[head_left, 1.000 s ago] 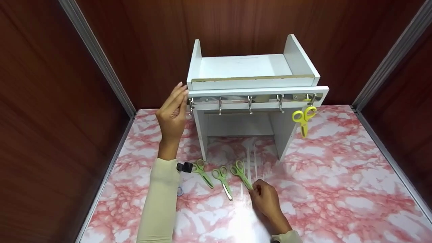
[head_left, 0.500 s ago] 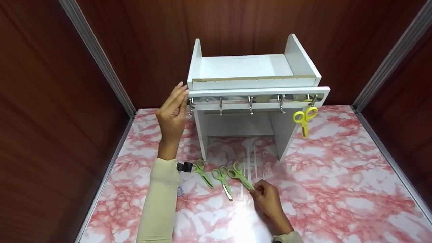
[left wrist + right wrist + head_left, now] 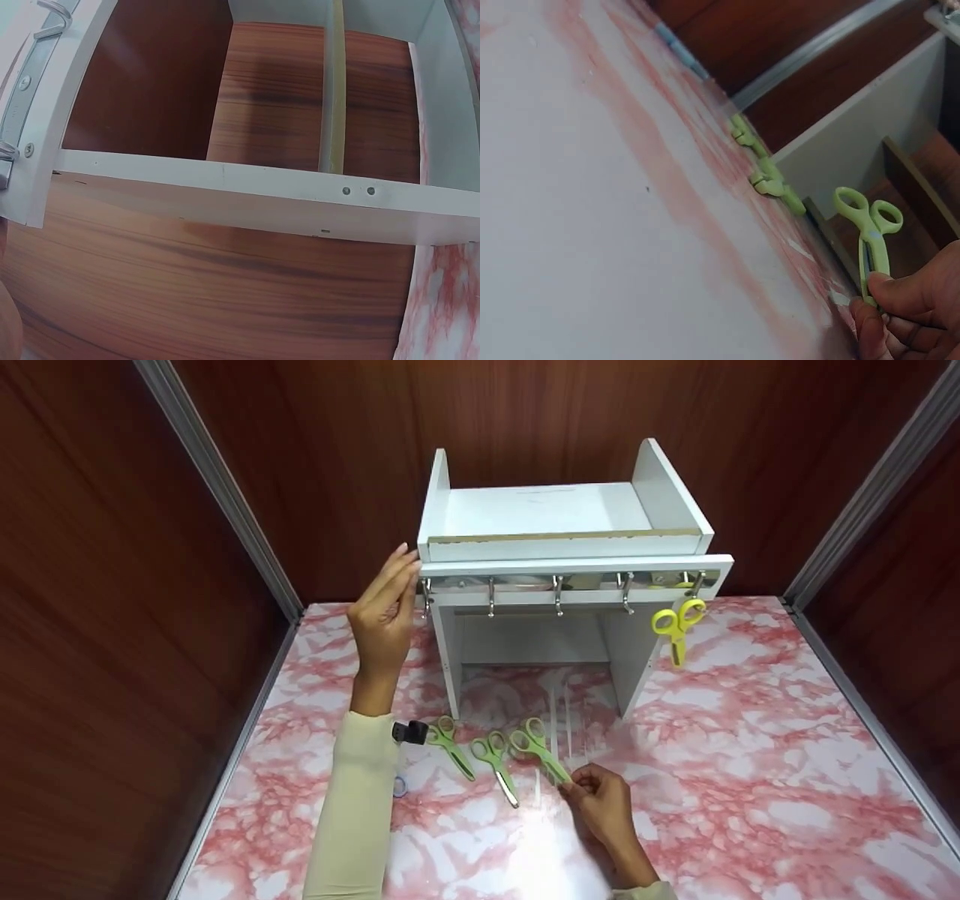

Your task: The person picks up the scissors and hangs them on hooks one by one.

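Observation:
My right hand (image 3: 606, 806) pinches green scissors (image 3: 546, 754) by the blade end, handles pointing away toward the shelf. The right wrist view shows these green scissors (image 3: 873, 236) lifted with their handles up, thumb and fingers at the tip. Two more green scissors lie on the table, a middle pair (image 3: 496, 765) and a left pair (image 3: 454, 751). My left hand (image 3: 382, 622) rests its straight fingers against the left end of a white hook rail (image 3: 525, 564). Yellow scissors (image 3: 677, 631) hang from the rail's rightmost hook.
The rail fronts a white shelf unit (image 3: 547, 510) with raised sides and an open space beneath. Several metal hooks line it. A small blue ring-shaped thing (image 3: 400, 787) lies beside the left sleeve. Brown wooden panels (image 3: 300, 450) enclose the pink-marbled table (image 3: 750, 780).
The green scissors in my right hand swung slightly left, then back right, and the right hand shifted a little right. My left hand stays at the rail's end.

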`<action>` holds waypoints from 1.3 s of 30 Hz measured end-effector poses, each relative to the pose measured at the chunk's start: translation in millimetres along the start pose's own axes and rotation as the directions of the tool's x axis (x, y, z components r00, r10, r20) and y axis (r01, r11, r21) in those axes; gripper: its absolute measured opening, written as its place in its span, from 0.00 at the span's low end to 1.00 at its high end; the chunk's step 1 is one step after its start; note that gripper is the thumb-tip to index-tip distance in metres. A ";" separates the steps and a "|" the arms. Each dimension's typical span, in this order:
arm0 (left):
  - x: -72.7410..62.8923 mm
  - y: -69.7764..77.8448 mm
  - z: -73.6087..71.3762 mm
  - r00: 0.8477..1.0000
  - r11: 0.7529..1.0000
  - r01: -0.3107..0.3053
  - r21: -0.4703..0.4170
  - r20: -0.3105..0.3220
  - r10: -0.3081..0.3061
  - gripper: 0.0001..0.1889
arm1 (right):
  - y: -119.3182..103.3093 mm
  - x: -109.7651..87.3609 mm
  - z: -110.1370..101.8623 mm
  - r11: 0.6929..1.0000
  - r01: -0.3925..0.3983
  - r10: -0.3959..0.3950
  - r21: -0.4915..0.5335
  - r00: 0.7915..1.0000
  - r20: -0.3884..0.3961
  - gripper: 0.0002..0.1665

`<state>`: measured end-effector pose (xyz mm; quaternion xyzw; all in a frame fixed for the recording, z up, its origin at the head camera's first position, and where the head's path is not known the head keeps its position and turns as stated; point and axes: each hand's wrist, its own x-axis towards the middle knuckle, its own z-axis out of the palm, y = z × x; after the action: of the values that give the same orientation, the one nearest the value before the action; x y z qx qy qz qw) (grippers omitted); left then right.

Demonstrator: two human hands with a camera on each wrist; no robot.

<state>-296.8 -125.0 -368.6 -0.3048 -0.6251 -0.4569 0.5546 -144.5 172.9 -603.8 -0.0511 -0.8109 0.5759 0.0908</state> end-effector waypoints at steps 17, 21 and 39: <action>-1.6 -0.3 -1.4 1.000 1.000 -0.004 0.009 0.000 0.004 0.10 | -13.9 -7.3 -14.7 0.987 -0.092 0.096 0.132 0.995 -0.024 0.04; -2.2 -0.5 -1.6 1.000 1.000 0.000 0.014 -0.001 0.000 0.10 | -18.0 -8.4 -18.1 0.982 -0.085 0.091 0.171 0.995 -0.030 0.05; -1.4 -1.6 0.6 1.000 1.000 0.003 -0.010 -0.008 -0.003 0.10 | -29.3 -9.8 -27.6 0.969 -0.087 0.098 0.231 0.995 -0.036 0.05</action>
<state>-298.2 -124.9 -370.3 -0.3048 -0.6210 -0.4619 0.5551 -128.5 186.9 -568.2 -0.0915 -0.7333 0.6679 0.0881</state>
